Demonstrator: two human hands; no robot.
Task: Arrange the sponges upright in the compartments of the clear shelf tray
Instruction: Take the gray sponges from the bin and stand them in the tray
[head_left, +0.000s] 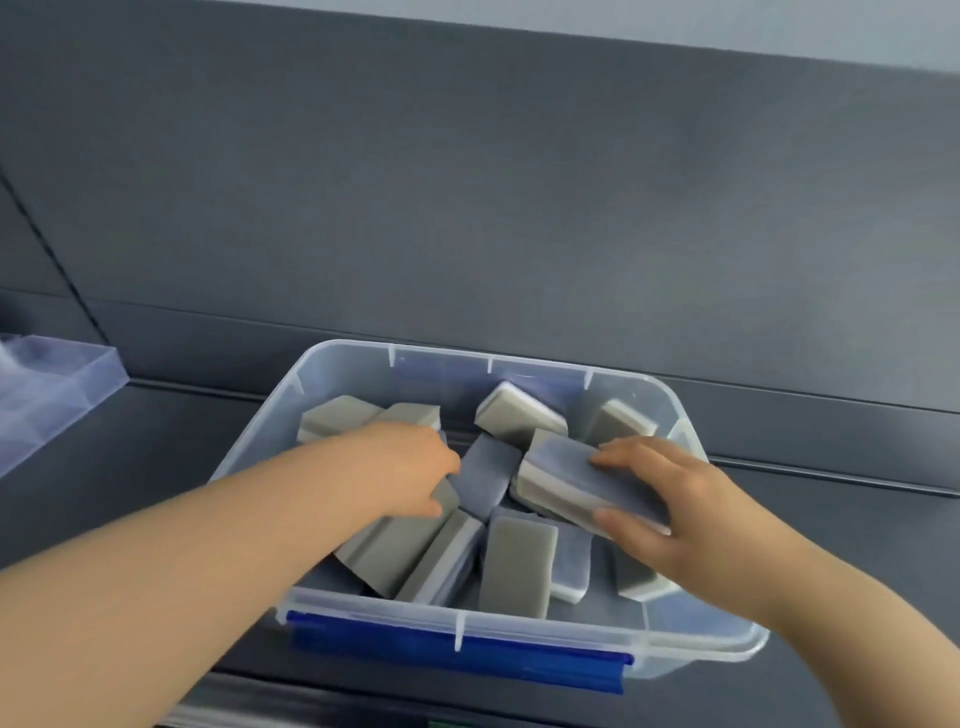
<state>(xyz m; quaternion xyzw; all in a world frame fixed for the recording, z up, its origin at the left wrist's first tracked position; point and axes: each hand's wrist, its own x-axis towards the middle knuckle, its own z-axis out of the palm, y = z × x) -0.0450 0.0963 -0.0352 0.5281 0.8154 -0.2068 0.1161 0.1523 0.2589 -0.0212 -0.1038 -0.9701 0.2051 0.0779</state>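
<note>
While the right hand (685, 514) pinches a sponge (587, 480) over the clear bin (675, 410), the left hand (410, 467) reaches among loose sponges. Whether its curled fingers grip anything, I cannot tell.

We see a clear plastic bin (675, 410) in the middle of the scene, with rounded corners and a ribbed rim. A blue latch (457, 649) runs along its near edge, clipped against the rim. The bin rests on a dark grey shelf (156, 431) that stretches left and right beyond it. Behind it, on the far side, a dark grey back panel (519, 208) rises, with a thin seam running along its base. At the very top right we see a paler grey strip (675, 26) above the panel. A dark diagonal line crosses the panel at the far left.
</note>
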